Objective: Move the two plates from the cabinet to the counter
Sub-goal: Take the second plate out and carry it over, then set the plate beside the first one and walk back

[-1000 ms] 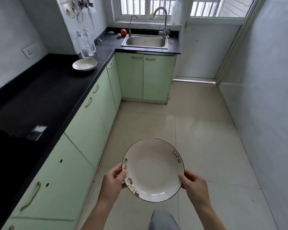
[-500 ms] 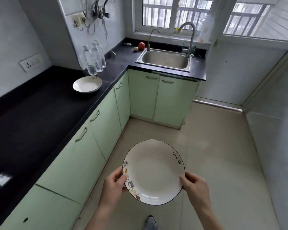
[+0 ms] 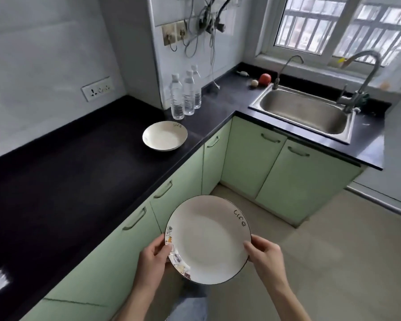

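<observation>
I hold a white plate [image 3: 208, 239] with a dark rim, the word "Life" and small drawings, level over the floor in front of the green cabinets. My left hand [image 3: 153, 258] grips its left edge and my right hand [image 3: 264, 256] grips its right edge. A second matching white plate [image 3: 164, 136] lies on the black counter [image 3: 79, 181] ahead to the left, near the inner corner, just in front of the water bottles.
Three clear water bottles [image 3: 185, 96] stand by the wall behind the counter plate. A steel sink [image 3: 303, 112] with tall taps sits at the right under the window, with a red fruit [image 3: 264, 79] beside it. Green cabinet doors [image 3: 181, 193] run below the counter.
The view has moved forward along the counter; the counter plate, bottles and sink now appear nearer and larger. The held plate stays in both hands at the same spot.
</observation>
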